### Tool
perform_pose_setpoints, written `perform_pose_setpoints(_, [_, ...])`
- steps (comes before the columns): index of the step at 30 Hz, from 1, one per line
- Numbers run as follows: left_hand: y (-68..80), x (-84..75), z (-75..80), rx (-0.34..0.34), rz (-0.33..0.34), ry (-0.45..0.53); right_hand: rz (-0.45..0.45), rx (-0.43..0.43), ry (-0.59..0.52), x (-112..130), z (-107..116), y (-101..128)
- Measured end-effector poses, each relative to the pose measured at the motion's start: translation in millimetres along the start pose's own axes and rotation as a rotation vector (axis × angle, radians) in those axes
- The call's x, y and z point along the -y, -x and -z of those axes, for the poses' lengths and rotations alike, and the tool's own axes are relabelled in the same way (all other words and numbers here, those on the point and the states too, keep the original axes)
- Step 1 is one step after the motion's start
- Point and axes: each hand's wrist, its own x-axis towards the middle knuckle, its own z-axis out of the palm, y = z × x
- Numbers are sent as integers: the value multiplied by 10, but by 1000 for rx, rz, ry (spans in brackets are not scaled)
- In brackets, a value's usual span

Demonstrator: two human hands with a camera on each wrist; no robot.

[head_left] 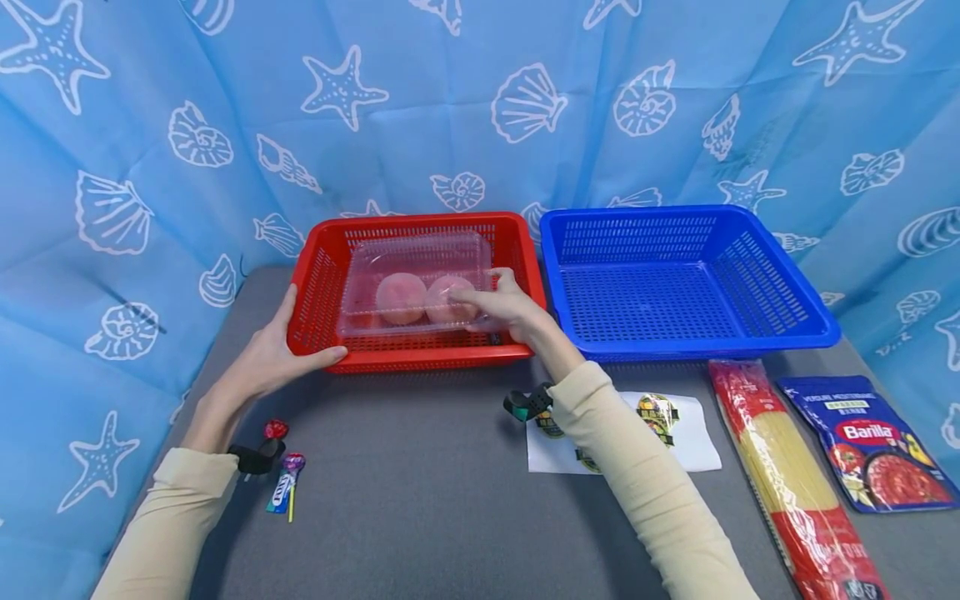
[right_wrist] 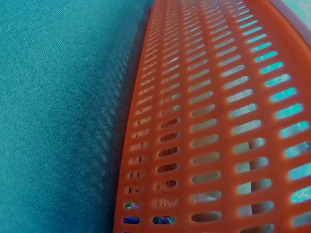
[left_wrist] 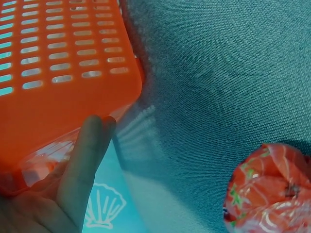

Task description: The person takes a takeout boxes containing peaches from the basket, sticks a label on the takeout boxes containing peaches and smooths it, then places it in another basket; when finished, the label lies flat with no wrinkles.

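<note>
A clear plastic box (head_left: 420, 250) with two round pinkish fruits, which look like peaches (head_left: 401, 298), sits tilted within the red basket (head_left: 420, 360). My right hand (head_left: 504, 302) grips the box at its right end, thumb over the top; the other fingers are partly hidden. Only the red basket's slotted wall (right_wrist: 204, 116) fills the right wrist view. At the basket's front left corner rests my left hand (head_left: 277, 354), its thumb along the front rim and its fingers extended up the left side. In the left wrist view a straight digit touches the orange-looking rim (left_wrist: 92, 99).
A blue basket (head_left: 686, 346) stands right of the red one. Before it lie a white sticker sheet (head_left: 697, 433), a pasta pack (head_left: 787, 467) and a Barilla pouch (head_left: 870, 442). Lollipops (head_left: 294, 463) and a small blue packet (head_left: 281, 493) lie near my left wrist.
</note>
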Motion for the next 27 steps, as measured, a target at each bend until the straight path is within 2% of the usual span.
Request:
perform_pose_setpoints(4, [0,3,-12,-9,4,3,-11,61,-147,19,8,-21])
perform_pose_setpoints(6, [1,1,-17,-15,6,8,-21,75,-184,30,8,-25])
perform_pose_setpoints(16, [-3,-8,-17,-14,8,13,-102,154,-278,70,22,-39])
perform_pose_setpoints(27, [9,-15,-32,-38,16,-6,-133,163,-448,77,46,41])
